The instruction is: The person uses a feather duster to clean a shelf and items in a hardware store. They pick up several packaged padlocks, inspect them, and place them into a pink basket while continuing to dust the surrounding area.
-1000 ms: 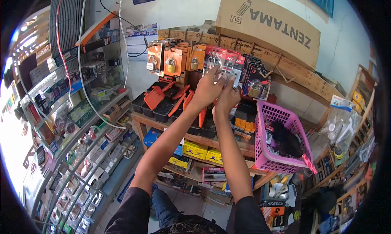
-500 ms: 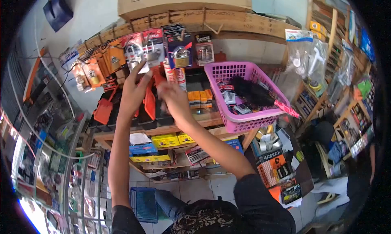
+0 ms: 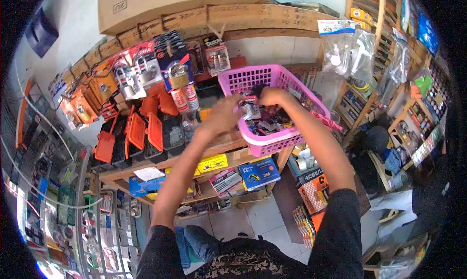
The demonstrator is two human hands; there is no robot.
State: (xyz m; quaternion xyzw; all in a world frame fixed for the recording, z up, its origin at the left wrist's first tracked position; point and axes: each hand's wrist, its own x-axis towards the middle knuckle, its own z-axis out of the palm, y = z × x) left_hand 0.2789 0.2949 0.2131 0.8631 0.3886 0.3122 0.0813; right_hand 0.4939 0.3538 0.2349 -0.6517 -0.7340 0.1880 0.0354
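Head view: our left hand [image 3: 221, 116] and right hand [image 3: 272, 96] meet over the pink basket [image 3: 258, 79] at the shelf's right end, fingers pinched on a packaged item [image 3: 251, 107] lifted above its contents. Best we grip the card's edges, lifting clear of neighbours. Hanging padlocks [image 3: 146, 72] and cluttered shop shelving surround us.

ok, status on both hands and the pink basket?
Left hand at pink basket rim, touching a carded packet. Right hand inside, grip hidden. Hanging padlocks clear to the left.
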